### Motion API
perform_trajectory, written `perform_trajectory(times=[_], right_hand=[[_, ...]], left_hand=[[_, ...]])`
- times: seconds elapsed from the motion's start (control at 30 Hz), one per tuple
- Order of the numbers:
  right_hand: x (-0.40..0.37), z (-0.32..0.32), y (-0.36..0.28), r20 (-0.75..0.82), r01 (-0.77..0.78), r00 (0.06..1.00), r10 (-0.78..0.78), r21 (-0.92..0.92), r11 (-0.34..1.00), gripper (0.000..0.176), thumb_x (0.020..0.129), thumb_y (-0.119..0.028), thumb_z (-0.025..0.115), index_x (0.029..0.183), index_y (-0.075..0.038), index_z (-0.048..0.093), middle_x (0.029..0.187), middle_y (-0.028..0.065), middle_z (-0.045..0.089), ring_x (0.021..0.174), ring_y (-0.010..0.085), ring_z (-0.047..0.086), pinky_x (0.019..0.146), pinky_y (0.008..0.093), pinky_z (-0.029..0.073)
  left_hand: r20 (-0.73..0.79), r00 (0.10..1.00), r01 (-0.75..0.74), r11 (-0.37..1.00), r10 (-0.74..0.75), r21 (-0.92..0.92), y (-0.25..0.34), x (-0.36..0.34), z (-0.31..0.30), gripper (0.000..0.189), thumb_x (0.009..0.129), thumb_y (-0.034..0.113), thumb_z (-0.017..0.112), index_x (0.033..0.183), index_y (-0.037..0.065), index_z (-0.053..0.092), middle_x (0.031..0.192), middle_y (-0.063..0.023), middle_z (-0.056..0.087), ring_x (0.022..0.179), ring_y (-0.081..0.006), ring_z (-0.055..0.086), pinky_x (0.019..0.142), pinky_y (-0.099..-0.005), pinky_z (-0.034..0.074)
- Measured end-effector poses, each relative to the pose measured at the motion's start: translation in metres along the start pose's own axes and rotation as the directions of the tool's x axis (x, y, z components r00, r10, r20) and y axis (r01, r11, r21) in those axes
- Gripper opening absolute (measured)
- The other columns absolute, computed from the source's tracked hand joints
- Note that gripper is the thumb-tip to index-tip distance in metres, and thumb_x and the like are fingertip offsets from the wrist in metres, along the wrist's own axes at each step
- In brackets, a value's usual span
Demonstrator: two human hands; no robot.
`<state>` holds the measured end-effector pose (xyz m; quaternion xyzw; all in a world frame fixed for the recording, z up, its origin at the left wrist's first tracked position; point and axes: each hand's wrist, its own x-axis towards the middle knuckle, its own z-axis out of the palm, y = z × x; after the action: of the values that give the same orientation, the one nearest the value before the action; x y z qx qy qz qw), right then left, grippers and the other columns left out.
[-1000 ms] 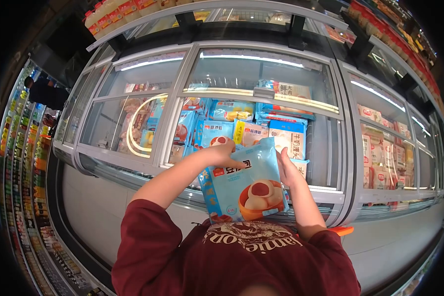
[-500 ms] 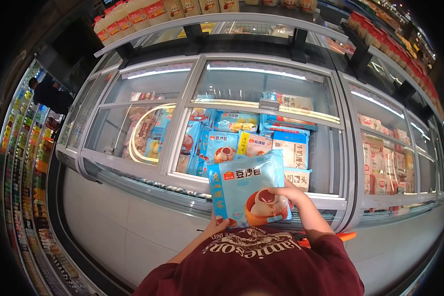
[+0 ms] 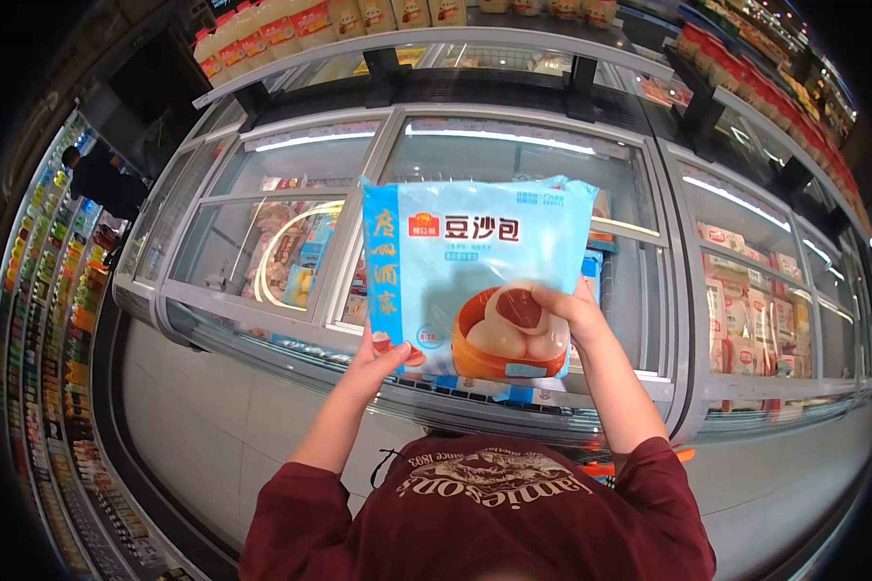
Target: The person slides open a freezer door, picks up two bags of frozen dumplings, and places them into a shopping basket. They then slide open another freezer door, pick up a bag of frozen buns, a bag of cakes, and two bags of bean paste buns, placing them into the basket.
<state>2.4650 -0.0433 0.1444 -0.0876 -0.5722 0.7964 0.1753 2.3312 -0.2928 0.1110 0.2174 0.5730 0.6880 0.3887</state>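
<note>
A light-blue bag of frozen red bean buns is held up facing me, its front showing dark lettering and a picture of filled white buns in an orange steamer. My left hand grips the lower left corner, thumb on the front. At the right edge, my right hand pinches the bag with its thumb over the picture. The fingers behind the bag are hidden. Just beyond it is the chest freezer, whose middle compartment is mostly covered by the bag.
Packs of frozen food lie in the freezer section on the right. Bottles with red-and-yellow labels line the shelf above. On the left stand drink shelves, with a person in dark clothes near them. Something orange shows beside my right sleeve.
Both hands have raised the bag and moved it forward, away from my shirt. It now appears larger and hides the packs in the middle freezer compartment.
</note>
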Motion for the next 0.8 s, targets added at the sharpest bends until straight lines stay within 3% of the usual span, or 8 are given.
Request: perform_trajectory(times=[0.13,0.3,0.47,0.5,0.67,0.73,0.8], right_hand=[[0.023,0.021,-0.047,0.016,0.091,0.996,-0.091,-0.011,0.996,0.068,0.066,-0.023,0.064,0.122,-0.001,0.03,0.113,0.0125,0.044,0.106,0.0197,0.041,0.09,0.0308,0.032],[0.04,0.032,-0.054,0.02,0.111,0.993,-0.112,0.069,0.991,0.068,0.066,-0.023,0.063,0.121,-0.001,0.032,0.111,0.013,0.046,0.105,0.0206,0.042,0.09,0.0304,0.032],[0.024,0.037,-0.025,-0.058,0.141,0.989,-0.139,0.04,0.989,0.069,0.065,-0.022,0.063,0.123,-0.002,0.03,0.114,0.0133,0.043,0.107,0.0218,0.041,0.089,0.0316,0.033],[0.015,0.044,-0.023,-0.128,0.191,0.974,-0.187,0.016,0.981,0.058,0.065,-0.018,0.062,0.115,0.001,0.039,0.103,0.0137,0.051,0.094,0.0204,0.051,0.082,0.03,0.041],[-0.042,0.064,0.009,-0.24,0.21,0.952,-0.191,0.056,0.976,0.062,0.064,-0.018,0.063,0.117,0.003,0.037,0.106,0.0146,0.05,0.097,0.0223,0.05,0.085,0.0316,0.039],[-0.071,0.083,0.026,-0.273,0.265,0.932,-0.239,0.061,0.962,0.065,0.064,-0.018,0.063,0.118,0.003,0.035,0.108,0.0152,0.049,0.099,0.0228,0.05,0.085,0.032,0.039],[-0.099,0.098,0.041,-0.343,0.3,0.9,-0.268,0.044,0.953,0.069,0.063,-0.018,0.063,0.121,0.003,0.031,0.112,0.0158,0.046,0.102,0.0237,0.047,0.087,0.0328,0.037]], left_hand=[[0.023,0.989,-0.143,0.99,0.143,0.002,0.056,0.01,0.003,0.056,0.077,0.014,0.056,0.122,0.006,0.025,0.103,-0.0106,0.051,0.09,-0.0187,0.053,0.076,-0.033,0.046],[0.033,0.967,-0.253,0.963,0.251,0.088,0.08,0.02,-0.002,0.051,0.076,0.014,0.056,0.118,0.003,0.029,0.098,-0.0098,0.053,0.085,-0.0173,0.055,0.075,-0.0325,0.046],[0.124,0.971,-0.217,0.972,0.206,0.085,0.066,0.017,-0.018,0.049,0.076,0.012,0.055,0.117,0.003,0.03,0.096,-0.0103,0.053,0.083,-0.016,0.055,0.074,-0.031,0.045],[0.154,0.97,-0.204,0.976,0.19,0.082,0.058,0.017,-0.024,0.049,0.076,0.012,0.055,0.117,0.003,0.029,0.096,-0.0106,0.053,0.083,-0.0159,0.055,0.074,-0.0307,0.045],[0.329,0.937,-0.119,0.993,0.114,-0.007,0.022,0.012,-0.048,0.055,0.074,0.011,0.058,0.119,0.004,0.027,0.102,-0.0104,0.05,0.088,-0.0181,0.053,0.076,-0.0332,0.044],[0.426,0.902,-0.052,0.996,0.077,-0.071,0.008,0.004,-0.058,0.057,0.073,0.011,0.059,0.119,0.005,0.026,0.105,-0.0105,0.049,0.089,-0.0188,0.053,0.076,-0.0338,0.044],[0.506,0.859,0.099,0.995,-0.079,-0.013,0.009,-0.013,-0.059,0.06,0.072,0.011,0.059,0.121,0.005,0.025,0.109,-0.0118,0.047,0.094,-0.0201,0.052,0.08,-0.0342,0.042]])
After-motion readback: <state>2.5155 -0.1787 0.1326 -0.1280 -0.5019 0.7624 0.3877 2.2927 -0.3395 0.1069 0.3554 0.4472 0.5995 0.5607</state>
